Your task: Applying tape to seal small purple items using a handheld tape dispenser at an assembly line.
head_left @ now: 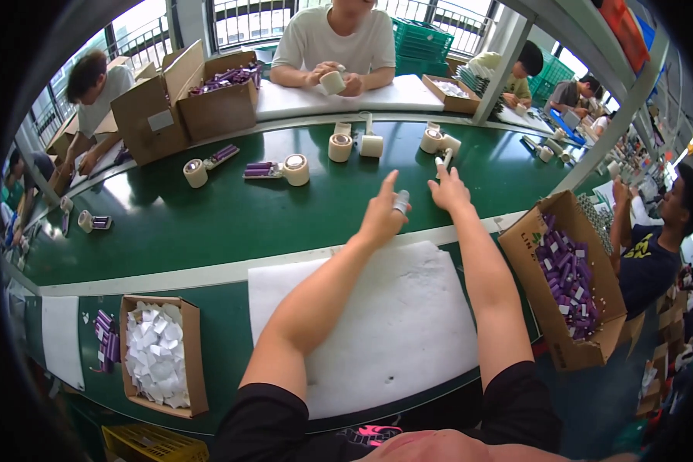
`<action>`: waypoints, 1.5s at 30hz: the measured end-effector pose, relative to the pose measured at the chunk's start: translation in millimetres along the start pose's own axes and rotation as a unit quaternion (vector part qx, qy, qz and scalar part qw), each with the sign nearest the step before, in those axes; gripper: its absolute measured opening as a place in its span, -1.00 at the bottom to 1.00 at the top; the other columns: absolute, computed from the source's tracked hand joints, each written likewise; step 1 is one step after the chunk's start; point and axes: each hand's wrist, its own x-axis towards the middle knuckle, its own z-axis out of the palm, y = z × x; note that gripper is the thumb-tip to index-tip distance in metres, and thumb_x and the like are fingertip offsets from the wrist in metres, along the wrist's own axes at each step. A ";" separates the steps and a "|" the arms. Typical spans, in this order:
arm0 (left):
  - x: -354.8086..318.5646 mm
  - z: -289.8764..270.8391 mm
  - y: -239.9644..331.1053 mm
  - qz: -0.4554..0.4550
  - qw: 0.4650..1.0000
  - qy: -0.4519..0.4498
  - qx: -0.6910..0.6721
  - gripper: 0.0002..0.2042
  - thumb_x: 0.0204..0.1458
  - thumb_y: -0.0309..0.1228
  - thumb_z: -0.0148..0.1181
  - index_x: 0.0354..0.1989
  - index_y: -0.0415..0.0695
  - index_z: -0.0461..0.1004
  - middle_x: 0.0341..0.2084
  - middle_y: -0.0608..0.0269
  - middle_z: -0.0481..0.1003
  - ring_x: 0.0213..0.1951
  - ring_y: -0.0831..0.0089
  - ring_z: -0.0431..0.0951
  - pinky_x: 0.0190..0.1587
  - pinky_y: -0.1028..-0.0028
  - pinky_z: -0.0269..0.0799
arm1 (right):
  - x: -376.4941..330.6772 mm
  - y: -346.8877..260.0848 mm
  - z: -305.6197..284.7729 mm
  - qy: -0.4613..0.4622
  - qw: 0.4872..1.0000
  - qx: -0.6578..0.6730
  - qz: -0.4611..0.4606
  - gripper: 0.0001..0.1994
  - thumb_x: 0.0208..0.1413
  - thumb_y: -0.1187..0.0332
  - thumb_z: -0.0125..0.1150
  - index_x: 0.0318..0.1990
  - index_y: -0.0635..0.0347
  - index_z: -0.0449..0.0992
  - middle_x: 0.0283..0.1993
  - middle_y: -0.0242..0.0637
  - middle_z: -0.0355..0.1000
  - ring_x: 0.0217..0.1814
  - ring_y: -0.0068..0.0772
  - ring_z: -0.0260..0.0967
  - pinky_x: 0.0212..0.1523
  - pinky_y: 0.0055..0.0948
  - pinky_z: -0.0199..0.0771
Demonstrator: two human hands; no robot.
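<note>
Head view: both forearms are stretched forward over the green tabletop (208, 215).
Small grey piece: a small grey cylinder-like piece (401, 202) is seen at the fingers of the left hand (383, 215), over the green belt, just beyond the white strip at its near edge.
Left grip: the piece is pinched by the thumb and bent fingers, while the index finger is pointed forward.
White piece: a narrow white object (444, 161) is seen at the fingertips of the right hand (448, 192).
Right grip: the fingers are closed toward the white object; whether it is really grasped cannot be told.
Between the hands: the two hands are kept near each other, but not touching.
Under the arms: a white foam sheet (393, 323) is laid on the near part of the tabletop.
Right side: an open cardboard box (570, 350) filled with purple pieces is placed.
Left side: a smaller box of white paper slips (160, 354) is placed.
Further on the belt: tape rolls (296, 169) and purple pieces are scattered.
Opposite side: a person in a white shirt (339, 38) is seated, with a roll held in the hands.
</note>
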 end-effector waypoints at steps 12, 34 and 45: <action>8.2 8.5 6.3 -0.240 0.924 -0.108 -0.277 -0.54 0.30 -0.02 -0.04 0.10 -0.19 0.39 -0.11 0.09 0.48 -0.12 0.30 0.55 -0.18 0.31 0.59 | -63.2 -24.1 -28.6 -0.005 0.875 0.482 -0.051 -0.80 0.14 0.27 0.24 -0.29 0.25 0.56 -0.47 -0.19 0.57 -0.41 -0.41 0.55 -0.37 -0.39 0.48; -32.7 3.1 52.3 -0.253 0.868 -0.419 -0.078 -0.67 0.17 -0.50 -0.09 0.12 -0.20 0.33 -0.21 0.02 0.60 -0.43 0.37 0.61 -0.37 0.37 0.58 | -147.9 -15.4 -109.4 -0.119 0.914 0.052 -0.384 -0.68 0.19 0.45 0.05 0.08 0.04 0.52 0.03 -0.24 0.49 0.14 -0.21 0.37 0.21 -0.21 0.21; -27.3 13.9 46.3 -0.277 0.899 -0.323 -0.105 -0.67 0.09 -0.55 -0.05 0.05 -0.19 0.40 -0.33 0.11 0.56 -0.47 0.41 0.57 -0.44 0.39 0.56 | -171.7 -15.1 -75.7 0.210 0.930 0.047 -0.300 -0.88 0.00 0.45 0.23 -0.30 0.19 0.46 -0.31 -0.21 0.35 -0.21 -0.07 0.34 -0.16 -0.10 0.30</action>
